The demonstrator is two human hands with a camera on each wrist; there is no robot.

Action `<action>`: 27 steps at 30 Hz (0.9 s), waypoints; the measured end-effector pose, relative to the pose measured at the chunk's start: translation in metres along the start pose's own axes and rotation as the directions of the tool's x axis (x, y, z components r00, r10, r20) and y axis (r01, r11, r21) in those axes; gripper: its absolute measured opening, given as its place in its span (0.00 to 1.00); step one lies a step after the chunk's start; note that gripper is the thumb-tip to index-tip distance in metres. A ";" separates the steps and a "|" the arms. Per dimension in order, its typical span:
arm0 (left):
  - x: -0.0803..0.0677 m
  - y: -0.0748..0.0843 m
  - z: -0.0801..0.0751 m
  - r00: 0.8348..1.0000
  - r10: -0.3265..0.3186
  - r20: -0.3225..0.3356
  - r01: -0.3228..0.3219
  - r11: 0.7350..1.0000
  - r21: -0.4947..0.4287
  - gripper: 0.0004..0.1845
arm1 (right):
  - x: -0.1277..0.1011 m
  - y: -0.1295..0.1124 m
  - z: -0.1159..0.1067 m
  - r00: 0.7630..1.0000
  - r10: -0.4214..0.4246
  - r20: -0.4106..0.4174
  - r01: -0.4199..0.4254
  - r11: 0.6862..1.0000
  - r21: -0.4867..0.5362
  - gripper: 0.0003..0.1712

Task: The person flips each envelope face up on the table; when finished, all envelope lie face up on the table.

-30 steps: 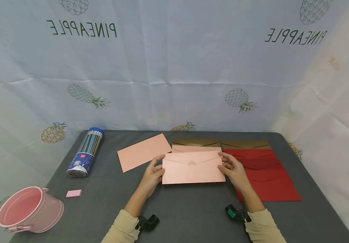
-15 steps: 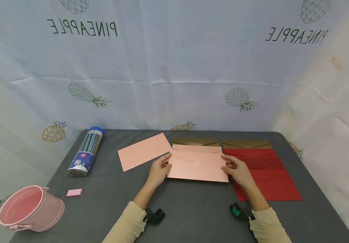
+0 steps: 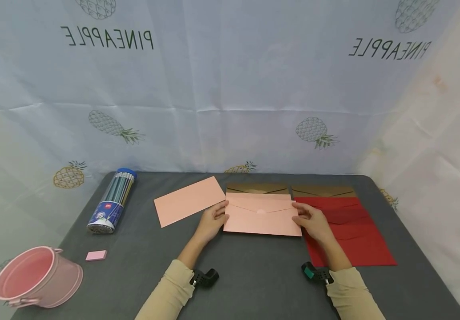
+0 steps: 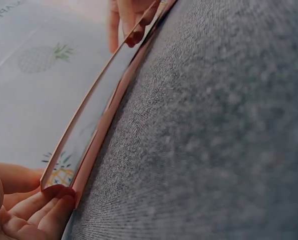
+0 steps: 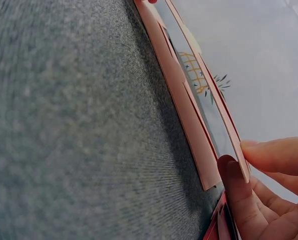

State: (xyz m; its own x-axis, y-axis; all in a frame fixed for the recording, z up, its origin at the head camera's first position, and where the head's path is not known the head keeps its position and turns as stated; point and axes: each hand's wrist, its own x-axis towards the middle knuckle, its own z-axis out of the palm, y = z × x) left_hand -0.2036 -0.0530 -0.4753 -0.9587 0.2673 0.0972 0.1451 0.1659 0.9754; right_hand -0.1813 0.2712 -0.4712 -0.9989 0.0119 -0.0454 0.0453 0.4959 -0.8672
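Note:
A light pink envelope, its pointed flap facing up, is pinched at both short ends. My left hand grips its left end between thumb and fingers, while my right hand pinches the right end. Both wrist views show a narrow gap between this envelope and pink envelope paper lying on the table below. From above, it covers most of that lower pink envelope. In the left wrist view, the left fingertips reach under the held edge, close over the lower paper.
Behind lie gold envelopes. Overlapping red envelopes spread at the right, partly under my right forearm. A plain pink rectangle lies slanted at left. Farther left are a pencil tub, a pink eraser and a pink bucket.
Both hands have carried the pink envelope slightly right and away from me, over the other pink envelope. Over the last half second it has shifted only a little.

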 end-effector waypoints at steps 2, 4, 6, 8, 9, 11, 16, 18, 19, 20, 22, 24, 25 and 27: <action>-0.004 0.009 -0.001 1.000 -0.011 0.011 0.011 1.000 0.001 0.25 | -0.001 -0.001 0.000 1.000 -0.001 -0.002 0.001 1.000 -0.014 0.28; -0.007 0.016 -0.002 0.999 -0.018 0.028 0.017 1.000 0.020 0.25 | -0.002 -0.002 0.000 1.000 -0.003 -0.007 0.002 0.999 -0.034 0.28; -0.010 0.019 -0.002 0.999 -0.020 0.036 0.018 0.999 0.039 0.25 | -0.003 -0.003 -0.001 1.000 -0.002 -0.011 0.002 0.998 -0.058 0.28; -0.011 0.018 -0.001 0.999 -0.015 0.034 0.014 0.999 0.036 0.25 | -0.005 -0.004 -0.001 1.000 -0.002 -0.008 0.002 0.997 -0.072 0.28; -0.011 0.016 -0.001 1.000 -0.006 0.027 0.005 0.999 0.034 0.25 | -0.006 -0.005 -0.001 1.000 -0.001 -0.007 0.001 0.997 -0.078 0.28; -0.011 0.008 0.001 1.000 0.015 0.003 -0.015 0.999 0.032 0.25 | -0.007 -0.005 -0.002 1.000 -0.004 0.003 0.004 0.997 -0.081 0.28; -0.012 -0.007 0.006 0.996 0.001 -0.085 0.004 0.998 0.063 0.23 | -0.009 -0.007 -0.002 0.999 -0.026 0.034 0.029 0.995 -0.093 0.27; -0.015 -0.007 0.009 0.992 -0.020 -0.125 0.034 0.994 0.105 0.22 | -0.009 -0.008 -0.002 0.998 -0.033 0.048 0.039 0.993 -0.116 0.27; -0.017 -0.006 0.010 0.989 -0.029 -0.145 0.048 0.991 0.129 0.22 | -0.009 -0.009 -0.002 0.998 -0.035 0.053 0.042 0.991 -0.127 0.26; -0.018 -0.005 0.012 0.986 -0.033 -0.163 0.059 0.986 0.155 0.21 | -0.009 -0.009 -0.002 0.998 -0.036 0.059 0.044 0.989 -0.141 0.26; -0.019 -0.004 0.014 0.980 -0.034 -0.195 0.075 0.975 0.207 0.21 | -0.007 -0.010 -0.002 0.996 -0.041 0.075 0.053 0.984 -0.167 0.26; -0.019 -0.003 0.016 0.976 -0.022 -0.217 0.079 0.963 0.257 0.20 | -0.005 -0.011 -0.001 0.996 -0.037 0.081 0.051 0.982 -0.181 0.26; -0.019 -0.003 0.017 0.974 -0.016 -0.225 0.080 0.958 0.275 0.20 | -0.004 -0.011 -0.001 0.996 -0.040 0.082 0.055 0.980 -0.190 0.26; -0.019 -0.003 0.018 0.972 -0.006 -0.235 0.081 0.947 0.312 0.21 | -0.003 -0.011 0.001 0.995 -0.045 0.086 0.061 0.977 -0.207 0.26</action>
State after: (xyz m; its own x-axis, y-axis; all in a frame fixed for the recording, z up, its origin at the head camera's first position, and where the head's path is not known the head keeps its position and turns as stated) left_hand -0.1815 -0.0417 -0.4832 -0.9902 0.0363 0.1352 0.1361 0.4745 0.8697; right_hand -0.1792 0.2652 -0.4622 -0.9952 -0.0847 -0.0491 -0.0197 0.6643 -0.7472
